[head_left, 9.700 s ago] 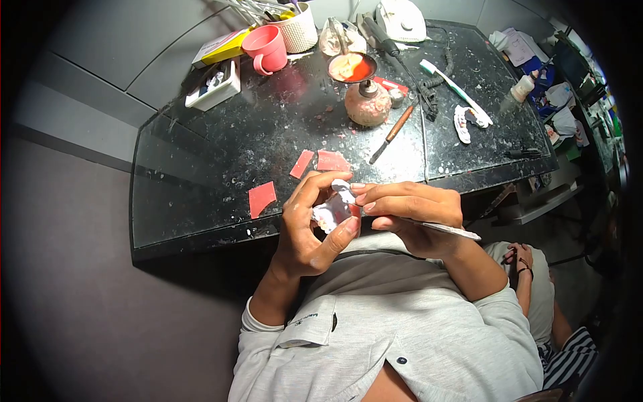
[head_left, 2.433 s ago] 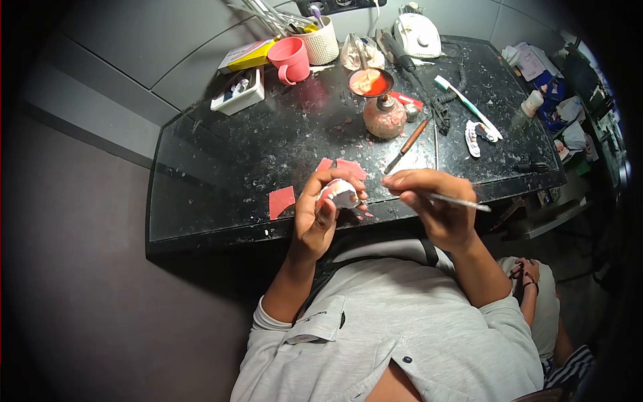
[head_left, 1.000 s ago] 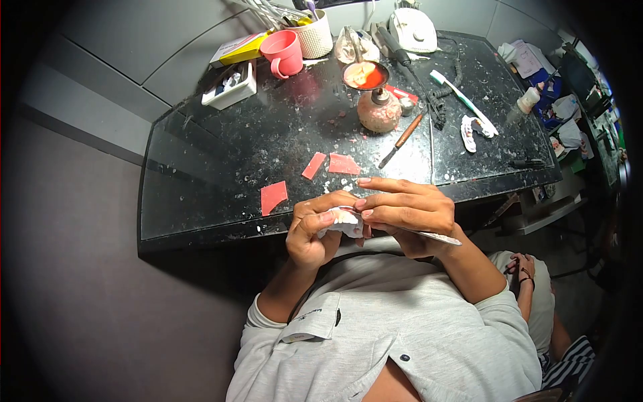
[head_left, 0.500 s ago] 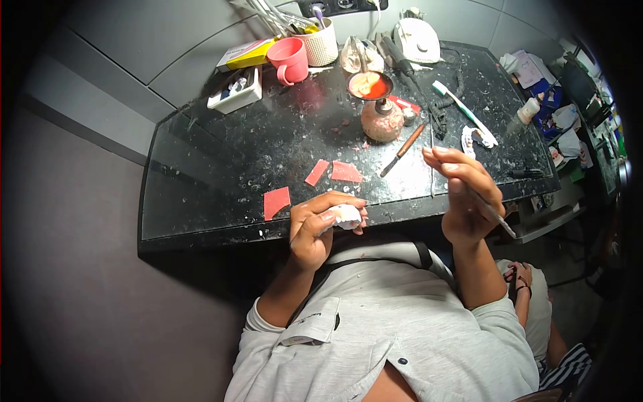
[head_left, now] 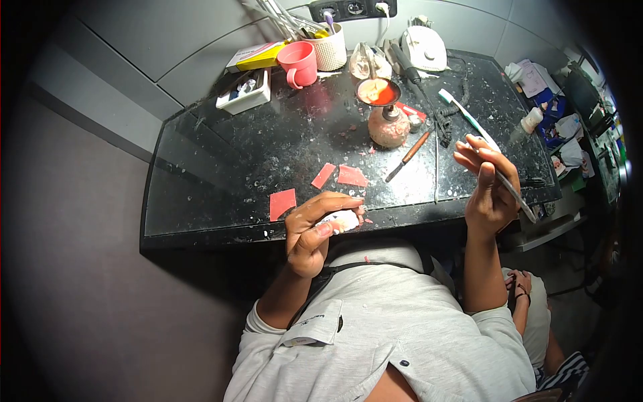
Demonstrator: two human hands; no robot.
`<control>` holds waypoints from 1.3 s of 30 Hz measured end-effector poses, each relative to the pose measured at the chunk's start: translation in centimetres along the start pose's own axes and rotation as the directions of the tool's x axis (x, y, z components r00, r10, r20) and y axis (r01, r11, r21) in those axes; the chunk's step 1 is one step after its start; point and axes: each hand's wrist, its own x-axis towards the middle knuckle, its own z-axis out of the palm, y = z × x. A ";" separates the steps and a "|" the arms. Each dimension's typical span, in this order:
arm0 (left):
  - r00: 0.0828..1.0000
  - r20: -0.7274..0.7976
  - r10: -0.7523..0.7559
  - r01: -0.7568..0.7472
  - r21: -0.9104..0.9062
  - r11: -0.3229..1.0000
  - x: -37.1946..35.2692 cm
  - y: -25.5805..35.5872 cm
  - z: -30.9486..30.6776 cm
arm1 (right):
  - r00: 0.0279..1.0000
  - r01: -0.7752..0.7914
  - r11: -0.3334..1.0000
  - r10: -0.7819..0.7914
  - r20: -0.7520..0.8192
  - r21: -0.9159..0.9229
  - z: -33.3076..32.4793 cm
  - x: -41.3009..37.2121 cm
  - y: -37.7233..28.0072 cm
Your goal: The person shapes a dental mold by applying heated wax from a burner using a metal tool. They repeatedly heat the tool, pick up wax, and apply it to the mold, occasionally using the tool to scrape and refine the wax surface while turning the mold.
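My left hand (head_left: 309,231) is closed around a small white dental cast (head_left: 343,221) with pinkish patches, just in front of the table's edge. My right hand (head_left: 492,184) is raised at the right side of the table. A slim metal spatula (head_left: 519,199) rests in its fingers, flat end pointing down and right; the other end is hidden. Behind that hand lies a green-and-white toothbrush (head_left: 462,114), partly covered. Pieces of pink wax sheet (head_left: 282,204) lie beyond my left hand. A brown-handled wax knife (head_left: 408,154) lies between my hands.
A round burner (head_left: 388,127) stands mid-table, a dish of red and pink wax (head_left: 378,92) above it. Behind are a pink mug (head_left: 298,63), a white tray (head_left: 244,94), a pen holder (head_left: 329,52) and a white device (head_left: 425,48). Another person's hands (head_left: 519,285) rest at lower right.
My right hand has moved right and slightly up with the spatula, now covering the white horseshoe-shaped piece by the toothbrush. My left hand has turned the cast slightly. The view has shifted a little.
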 end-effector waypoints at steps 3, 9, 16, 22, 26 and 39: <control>1.000 0.010 0.001 -0.001 -0.031 1.000 0.1 0.0 -0.1 | 0.998 -0.047 0.999 0.047 -0.028 0.000 -0.2 -0.1 0.5; 0.991 0.021 -0.133 0.135 -0.197 0.971 0.1 0.3 0.1 | 0.940 -0.340 0.937 0.337 -0.046 -0.086 -0.2 -0.5 2.7; 0.972 0.083 -0.222 0.236 -0.293 0.926 0.2 0.3 0.0 | 0.925 -0.378 0.926 0.378 -0.036 0.023 -0.7 -0.7 3.1; 0.983 0.081 -0.164 0.179 -0.251 0.951 0.2 0.3 0.1 | 0.865 -0.499 0.839 0.498 0.062 0.216 -0.8 -1.0 2.3; 0.986 0.063 -0.155 0.166 -0.264 0.950 0.1 0.2 0.0 | 0.864 -0.503 0.829 0.491 0.113 0.243 -0.6 -1.0 1.8; 0.970 0.024 -0.244 0.240 -0.282 0.929 -0.1 1.2 0.3 | 0.870 -0.493 0.829 0.460 0.180 0.265 0.2 -0.9 0.1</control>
